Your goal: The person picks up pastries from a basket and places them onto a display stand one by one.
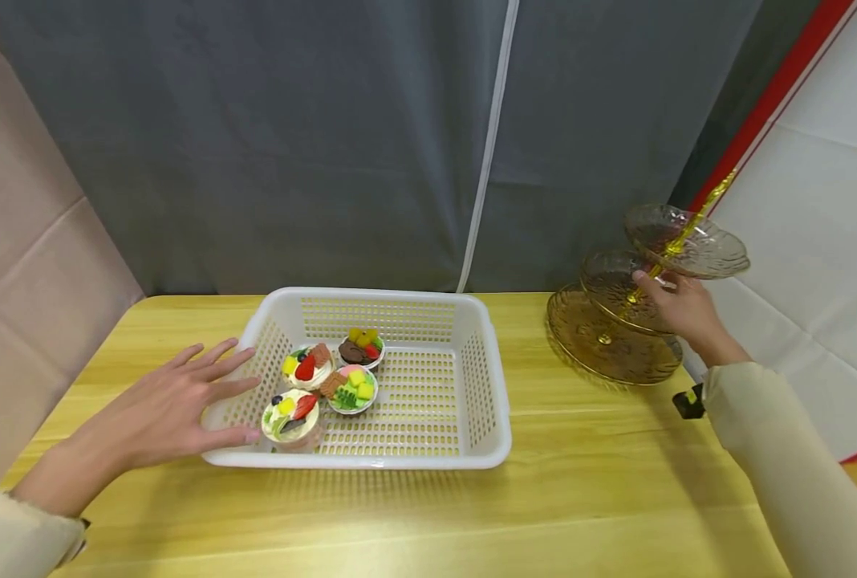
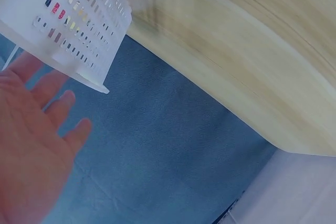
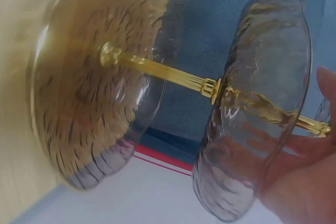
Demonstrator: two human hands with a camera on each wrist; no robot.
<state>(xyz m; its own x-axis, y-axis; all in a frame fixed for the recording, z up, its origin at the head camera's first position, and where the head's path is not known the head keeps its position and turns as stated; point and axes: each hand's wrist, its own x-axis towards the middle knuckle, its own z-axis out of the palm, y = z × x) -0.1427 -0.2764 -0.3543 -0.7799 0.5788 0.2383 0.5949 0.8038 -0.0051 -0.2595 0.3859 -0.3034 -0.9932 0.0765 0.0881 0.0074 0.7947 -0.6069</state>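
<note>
The fingers (image 1: 677,285) of the right hand (image 1: 688,317) gripped the gold post (image 3: 168,72) of a three-tiered glass stand (image 1: 609,287) between its middle and top dishes, the thumb on the left. The fingers of the left hand (image 1: 168,405) were spread and held nothing; they reached toward the left side of a white slotted basket (image 1: 378,461), and whether they touched its rim could not be told. The stand was at the far right of the surface (image 1: 580,482), its amber-tinted dishes growing smaller toward the top and its lowest dish resting on the wood. Well apart from it, left of centre, the basket held four dessert cups (image 1: 352,389), grouped in its left half: a chocolate-topped one at the far side, a cream-topped one at the near left, and two between them. Beyond the surface hung a grey curtain (image 1: 313,160) with a white strip (image 1: 492,144) running down it.
</note>
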